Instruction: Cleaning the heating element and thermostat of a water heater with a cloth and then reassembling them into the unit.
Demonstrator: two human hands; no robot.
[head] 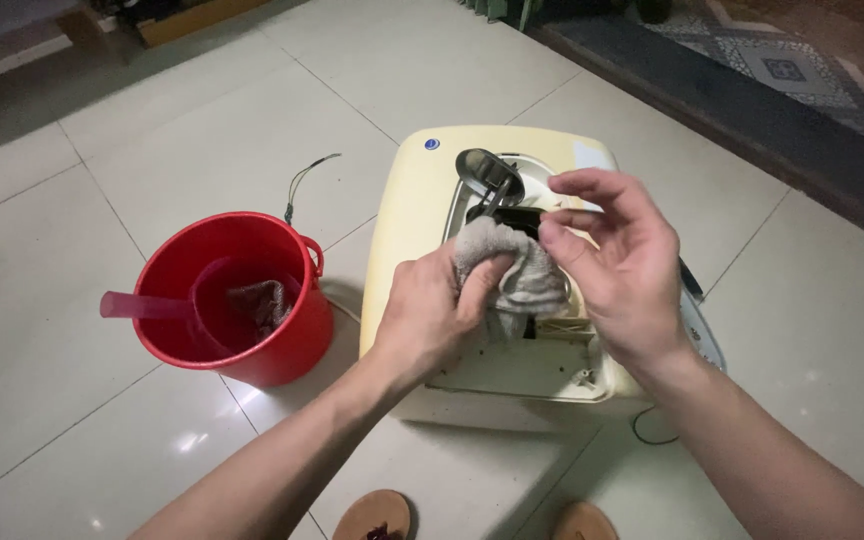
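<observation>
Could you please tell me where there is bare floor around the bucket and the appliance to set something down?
Bare tile floor lies behind the red bucket, and more at the right of the cream appliance. It is crowded over the appliance, where the left hand and right hand hold a grey cloth.

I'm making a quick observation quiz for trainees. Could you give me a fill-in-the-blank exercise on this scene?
1. Both the left hand and the right hand grip a grey ____.
2. The bucket on the tiled floor is ____ in colour.
3. Inside the bucket lie a dark rag and a pink ____.
4. The hands work over a ____-coloured appliance.

Missing words: cloth; red; scoop; cream
</observation>
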